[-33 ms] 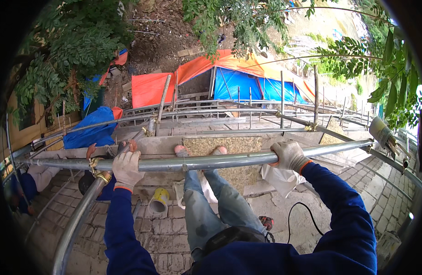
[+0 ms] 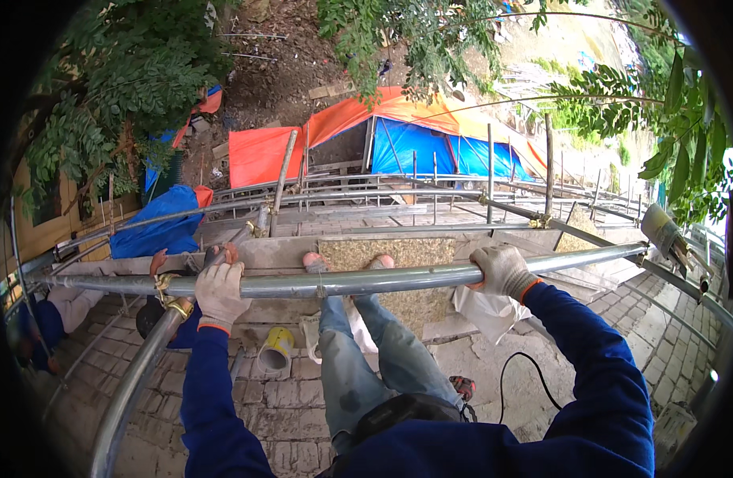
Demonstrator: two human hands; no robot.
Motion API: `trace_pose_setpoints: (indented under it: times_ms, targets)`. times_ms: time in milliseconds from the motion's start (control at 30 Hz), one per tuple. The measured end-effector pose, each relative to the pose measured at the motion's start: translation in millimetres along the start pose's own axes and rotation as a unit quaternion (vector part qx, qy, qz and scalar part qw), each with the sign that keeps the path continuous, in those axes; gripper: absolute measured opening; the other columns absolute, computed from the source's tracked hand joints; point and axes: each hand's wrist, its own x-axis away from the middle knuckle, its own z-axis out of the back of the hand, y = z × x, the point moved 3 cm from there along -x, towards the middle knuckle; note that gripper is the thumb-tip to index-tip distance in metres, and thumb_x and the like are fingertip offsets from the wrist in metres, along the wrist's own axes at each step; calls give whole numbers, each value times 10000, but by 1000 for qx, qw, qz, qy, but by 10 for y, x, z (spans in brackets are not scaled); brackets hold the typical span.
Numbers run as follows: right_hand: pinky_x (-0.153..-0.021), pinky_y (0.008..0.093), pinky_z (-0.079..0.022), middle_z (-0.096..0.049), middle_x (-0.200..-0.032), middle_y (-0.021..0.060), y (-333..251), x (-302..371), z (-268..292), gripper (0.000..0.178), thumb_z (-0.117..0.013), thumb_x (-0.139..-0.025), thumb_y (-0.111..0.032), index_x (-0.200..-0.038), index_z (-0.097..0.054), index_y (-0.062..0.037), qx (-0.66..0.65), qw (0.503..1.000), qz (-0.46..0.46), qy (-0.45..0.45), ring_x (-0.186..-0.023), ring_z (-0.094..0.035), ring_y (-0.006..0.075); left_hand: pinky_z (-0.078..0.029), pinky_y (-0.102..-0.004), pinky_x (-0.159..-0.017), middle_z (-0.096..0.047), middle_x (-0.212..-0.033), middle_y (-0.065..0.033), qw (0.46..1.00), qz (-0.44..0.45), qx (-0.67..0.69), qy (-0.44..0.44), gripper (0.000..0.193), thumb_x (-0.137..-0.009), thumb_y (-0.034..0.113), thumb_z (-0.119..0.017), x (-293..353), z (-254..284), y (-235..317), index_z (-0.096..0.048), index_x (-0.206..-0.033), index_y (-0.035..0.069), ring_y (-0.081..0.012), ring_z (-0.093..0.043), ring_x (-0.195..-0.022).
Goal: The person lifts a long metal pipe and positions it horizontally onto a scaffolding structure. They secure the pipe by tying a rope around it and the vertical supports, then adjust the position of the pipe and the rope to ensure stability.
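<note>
Both of my hands wear pale work gloves with orange cuffs and are closed around a long horizontal metal scaffold pipe [image 2: 366,280] in front of me. My left hand [image 2: 221,295] grips it near a brass-coloured coupler [image 2: 179,306], where a sloping metal pipe [image 2: 135,381] meets it. Farther along, my right hand [image 2: 503,271] wraps over the same pipe from above. The fingertips of both hands are partly hidden behind it. Just beyond my left hand, a co-worker's hand [image 2: 230,253] shows; most of that person, in blue, is hidden below the pipes.
Under my feet lies a speckled board [image 2: 418,299]. A yellow-and-grey bucket [image 2: 277,350], white plastic sheeting [image 2: 487,317] and a black cable [image 2: 537,368] lie around me. Another person [image 2: 54,319] is at far left. Scaffold rails and an orange-and-blue tarpaulin shelter [image 2: 406,147] stand beyond.
</note>
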Motion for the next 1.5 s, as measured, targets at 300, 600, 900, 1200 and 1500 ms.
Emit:
trace_pose_setpoints:
  times_ms: [300, 600, 900, 1200, 1500]
  targets:
    - [-773, 452, -606, -745, -850, 100, -42, -16, 48, 444, -868, -771, -512, -958, -708, -143, -1, 1000, -7, -16, -830, -759, 329, -549, -464, -873, -727, -991, -80, 1000, -8, 10, 19, 517, -613, 219, -849, -14, 54, 25, -761, -1114, 129, -310, -700, -953]
    - [-774, 442, -603, -744, -853, 103, -29, -6, 27, 420, -875, -761, -495, -940, -719, -149, -11, 1000, 0, 7, -830, -748, 329, -543, -461, -906, -713, -1025, -67, 1000, -3, 9, 15, 597, -555, 223, -909, 13, -10, 4, -754, -1126, 142, -311, -685, -995]
    - [-755, 464, -606, -748, -857, 109, 11, 2, -47, 442, -861, -776, -514, -967, -716, -142, -16, 1000, -3, 4, -823, -759, 337, -539, -457, -875, -691, -956, -37, 1000, -1, 7, 14, 516, -609, 224, -864, -4, 17, 12, -755, -1107, 147, -282, -690, -953]
    - [-756, 468, -610, -756, -879, 116, 27, 6, -54, 476, -841, -792, -533, -1014, -712, -133, -5, 1000, -3, -19, -831, -766, 343, -533, -458, -890, -708, -998, -63, 1000, -1, 3, -3, 599, -564, 249, -925, 19, -26, -20, -749, -1128, 145, -304, -686, -980]
    - [-733, 477, -616, -758, -865, 125, 58, -1, -96, 476, -824, -807, -544, -1014, -719, -128, -2, 1000, 2, -14, -807, -769, 348, -539, -462, -951, -707, -1001, -43, 1000, 2, 2, 4, 538, -631, 255, -873, 64, -115, -65, -775, -1146, 133, -289, -690, -996]
